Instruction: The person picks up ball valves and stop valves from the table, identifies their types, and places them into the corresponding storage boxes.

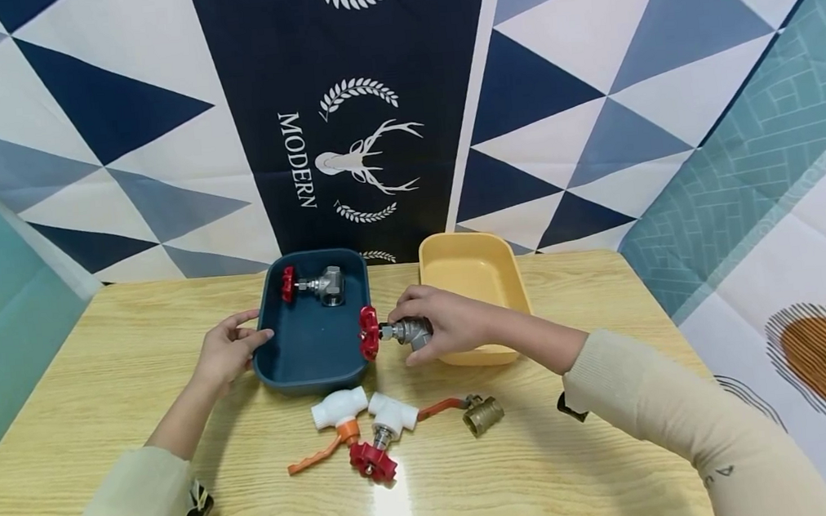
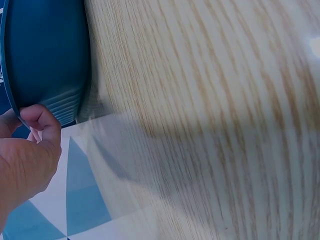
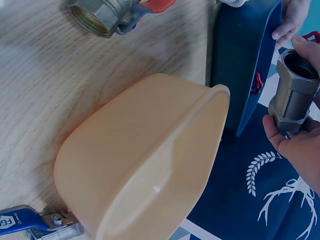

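My left hand point(image 1: 229, 349) pinches the left rim of a dark blue bin point(image 1: 321, 348), thumb over the edge, as the left wrist view also shows. Inside the bin, near its back, lies a silver gate valve point(image 1: 330, 285) with a red handwheel. My right hand point(image 1: 451, 320) grips a second silver gate valve point(image 1: 410, 332) by its metal body. That valve is held off the table, its red handwheel point(image 1: 369, 333) pointing left over the bin's right rim. In the right wrist view the open end of the valve body point(image 3: 295, 90) faces the camera.
A yellow bin point(image 1: 471, 265) stands to the right, under my right forearm. In front lie a white valve with an orange lever point(image 1: 340, 408), a white valve with a red handwheel point(image 1: 393, 414) and a brass ball valve point(image 1: 482, 416). A blue-lever valve point(image 3: 25, 220) lies beside the yellow bin.
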Demonstrator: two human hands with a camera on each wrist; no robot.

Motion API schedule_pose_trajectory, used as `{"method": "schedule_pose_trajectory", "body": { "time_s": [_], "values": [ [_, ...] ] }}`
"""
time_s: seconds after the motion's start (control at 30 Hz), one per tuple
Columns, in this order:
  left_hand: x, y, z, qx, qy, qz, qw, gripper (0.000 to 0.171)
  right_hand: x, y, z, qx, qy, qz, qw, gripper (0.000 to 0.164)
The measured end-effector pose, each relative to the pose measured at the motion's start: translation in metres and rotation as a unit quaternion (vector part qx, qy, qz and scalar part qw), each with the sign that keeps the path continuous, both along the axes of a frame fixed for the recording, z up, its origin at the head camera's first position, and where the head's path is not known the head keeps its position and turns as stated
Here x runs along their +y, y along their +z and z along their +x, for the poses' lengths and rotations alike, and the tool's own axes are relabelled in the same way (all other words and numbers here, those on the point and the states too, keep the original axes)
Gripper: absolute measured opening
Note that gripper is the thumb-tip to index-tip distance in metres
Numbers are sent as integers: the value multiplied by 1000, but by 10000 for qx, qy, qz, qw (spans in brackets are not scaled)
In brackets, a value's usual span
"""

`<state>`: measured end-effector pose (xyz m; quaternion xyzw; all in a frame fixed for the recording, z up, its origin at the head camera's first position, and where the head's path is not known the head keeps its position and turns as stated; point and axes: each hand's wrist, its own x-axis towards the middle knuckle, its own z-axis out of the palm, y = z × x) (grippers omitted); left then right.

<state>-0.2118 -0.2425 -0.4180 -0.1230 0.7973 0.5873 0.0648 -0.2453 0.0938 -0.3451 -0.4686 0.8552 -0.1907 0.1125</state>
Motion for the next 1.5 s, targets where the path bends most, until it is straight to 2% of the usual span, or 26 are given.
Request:
{"method": "schedule_pose_trajectory", "body": {
  "time_s": [0.6,0.87,1.5],
  "values": [
    [-2,-3,-1,80,-39,49,9999,56,-14,1,-6,-6,45,46,10000,53],
    [-2,-3,0,-2,-56,46,10000,57,-21,2,-8,-48,150,-22,9999,54],
    [-2,-3,-1,-30,25,16,10000,56,-35,1,-9,133,285,-20,9995,54]
  ]
}}
